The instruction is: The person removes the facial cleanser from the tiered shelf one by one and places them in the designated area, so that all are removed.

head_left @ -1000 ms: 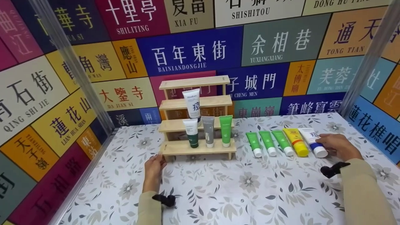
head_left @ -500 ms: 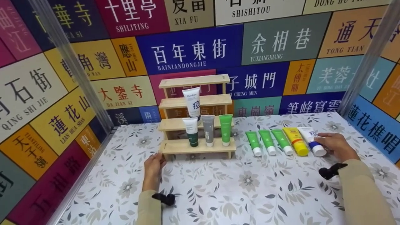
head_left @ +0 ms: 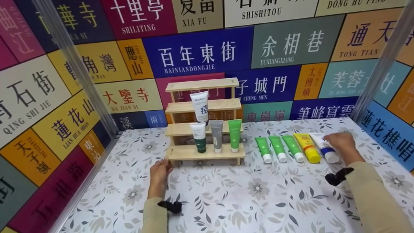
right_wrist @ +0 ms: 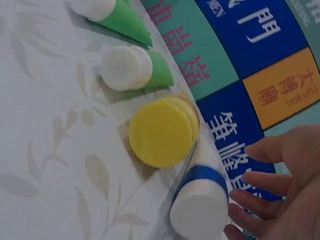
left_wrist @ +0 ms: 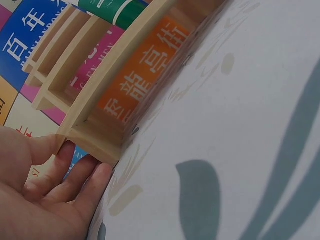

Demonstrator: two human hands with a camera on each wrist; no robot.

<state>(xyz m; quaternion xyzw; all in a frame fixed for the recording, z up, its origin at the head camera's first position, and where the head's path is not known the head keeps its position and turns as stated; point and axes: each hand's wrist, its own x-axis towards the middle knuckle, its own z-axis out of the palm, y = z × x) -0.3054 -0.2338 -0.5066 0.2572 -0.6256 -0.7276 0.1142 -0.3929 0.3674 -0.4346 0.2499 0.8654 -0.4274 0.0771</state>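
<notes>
At the lower left end of a stepped wooden display rack [head_left: 207,154], my left hand [head_left: 158,176] grips the corner. The left wrist view shows its thumb [left_wrist: 46,148] on the upper edge of the rack end [left_wrist: 95,142], fingers curled beside and below it. My right hand [head_left: 343,142] hovers over a white tube with a blue band [head_left: 326,148], the last in a row lying on the table. In the right wrist view its fingers [right_wrist: 262,182] are spread and loosely bent, holding nothing, beside the tube's white cap [right_wrist: 199,212].
Left of the white tube lie a yellow tube [head_left: 307,147] and several green tubes [head_left: 292,147]. Upright on the rack's lowest step stand a white-and-green tube [head_left: 199,137], a grey tube [head_left: 216,136] and a green tube [head_left: 234,135]. A white tube [head_left: 200,106] stands higher up.
My right hand has come off the white-and-blue tube and lifted slightly up and left, its fingers loosened. My left hand stays at the rack's corner.
</notes>
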